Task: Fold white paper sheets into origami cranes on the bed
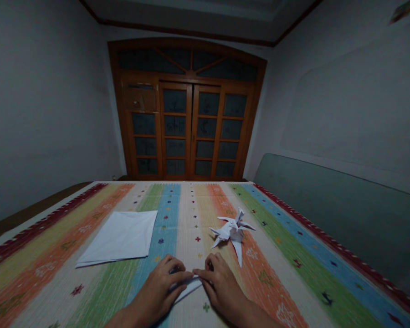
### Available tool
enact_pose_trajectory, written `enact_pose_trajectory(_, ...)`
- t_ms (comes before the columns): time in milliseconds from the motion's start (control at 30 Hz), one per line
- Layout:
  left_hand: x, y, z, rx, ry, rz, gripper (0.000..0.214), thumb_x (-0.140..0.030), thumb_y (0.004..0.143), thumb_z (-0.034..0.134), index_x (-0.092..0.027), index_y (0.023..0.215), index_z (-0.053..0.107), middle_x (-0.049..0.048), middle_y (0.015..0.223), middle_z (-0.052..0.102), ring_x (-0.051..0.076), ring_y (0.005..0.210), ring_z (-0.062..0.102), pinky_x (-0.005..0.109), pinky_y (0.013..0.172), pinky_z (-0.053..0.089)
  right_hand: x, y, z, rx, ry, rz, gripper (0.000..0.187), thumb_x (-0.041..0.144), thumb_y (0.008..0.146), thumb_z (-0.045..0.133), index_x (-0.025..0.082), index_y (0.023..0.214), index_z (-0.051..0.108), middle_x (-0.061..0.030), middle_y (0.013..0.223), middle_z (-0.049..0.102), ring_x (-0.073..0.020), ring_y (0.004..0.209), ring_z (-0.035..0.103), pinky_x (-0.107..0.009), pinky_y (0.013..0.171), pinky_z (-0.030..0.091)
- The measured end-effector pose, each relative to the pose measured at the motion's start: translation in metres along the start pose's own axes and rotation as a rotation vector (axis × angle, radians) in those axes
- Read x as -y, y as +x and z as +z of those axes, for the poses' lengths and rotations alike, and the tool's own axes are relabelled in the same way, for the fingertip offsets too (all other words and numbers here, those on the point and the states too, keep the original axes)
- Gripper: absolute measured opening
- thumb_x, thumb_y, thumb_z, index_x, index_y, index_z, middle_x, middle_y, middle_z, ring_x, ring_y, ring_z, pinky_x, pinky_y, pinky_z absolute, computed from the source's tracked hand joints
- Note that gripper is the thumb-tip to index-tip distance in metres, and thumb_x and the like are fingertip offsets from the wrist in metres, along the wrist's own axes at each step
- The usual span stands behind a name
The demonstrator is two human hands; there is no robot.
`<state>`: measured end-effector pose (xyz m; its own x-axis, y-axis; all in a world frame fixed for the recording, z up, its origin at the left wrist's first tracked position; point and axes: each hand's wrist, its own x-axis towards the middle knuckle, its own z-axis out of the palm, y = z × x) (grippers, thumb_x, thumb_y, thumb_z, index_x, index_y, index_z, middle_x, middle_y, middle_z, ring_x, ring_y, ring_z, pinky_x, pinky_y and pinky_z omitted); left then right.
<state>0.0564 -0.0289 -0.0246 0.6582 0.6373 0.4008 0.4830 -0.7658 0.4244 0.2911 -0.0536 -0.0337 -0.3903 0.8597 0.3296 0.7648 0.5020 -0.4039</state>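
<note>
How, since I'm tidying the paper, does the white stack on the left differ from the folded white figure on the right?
The stack lies flat with straight edges; the folded figure rises in pointed flaps. The stack covers far more of the striped cloth than the figure. The stack lies beyond and left of the left hand; the figure sits just beyond the right hand. Both are white paper on that cloth.

A white folded paper [190,288] is seen under the fingers of the left hand [162,287] and the right hand [223,287]. Beneath them, a cloth [287,255] is striped in cream, blue, green, orange and yellow, edged in dark red and dotted with small coloured motifs. White sheets [121,237] are seen beyond the left fingers, and a white origami figure [233,231] beyond the right.
</note>
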Motion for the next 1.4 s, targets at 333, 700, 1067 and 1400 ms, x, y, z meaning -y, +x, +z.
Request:
enact_pose_trajectory(333,0.0,-0.003,0.005,-0.015,0.173,0.067,0.04,-0.008,0.094,0.066,-0.033,0.123,0.075,0.009,0.114,0.068,0.03,0.109,0.059,0.043,0.09,0.055,-0.011,-0.003,0.004,-0.028,-0.196,-0.306,0.026,0.001,0.096,0.056,0.019,0.112,0.069,-0.0079,0.099,0.068,-0.0231,0.092,0.059,-0.031,0.08,0.05)
enact_pose_trajectory(700,0.003,-0.009,0.008,-0.074,0.267,0.14,0.041,-0.006,0.092,0.063,-0.03,0.124,0.072,0.009,0.123,0.071,0.033,0.119,0.06,0.049,0.097,0.056,-0.009,-0.005,-0.004,0.051,-0.158,-0.27,0.022,0.01,0.093,0.062,0.018,0.112,0.068,-0.0107,0.106,0.065,-0.0272,0.103,0.057,-0.038,0.092,0.052)
enact_pose_trajectory(1067,0.006,-0.012,0.011,0.069,0.358,0.243,0.035,-0.014,0.104,0.057,-0.026,0.136,0.064,0.0076,0.127,0.077,0.031,0.116,0.073,0.046,0.093,0.064,-0.011,-0.007,0.008,0.016,-0.2,-0.245,0.025,0.001,0.093,0.062,0.019,0.109,0.068,-0.0077,0.107,0.067,-0.0246,0.1,0.06,-0.033,0.086,0.053)
enact_pose_trajectory(1400,-0.009,-0.015,-0.004,0.161,0.347,0.229,0.064,-0.004,0.083,0.066,-0.026,0.142,0.059,0.0092,0.143,0.067,0.034,0.125,0.067,0.049,0.102,0.06,-0.008,-0.012,0.008,0.089,-0.257,-0.252,0.036,-0.001,0.086,0.063,0.016,0.118,0.065,-0.0088,0.102,0.069,-0.0245,0.092,0.06,-0.032,0.082,0.051)
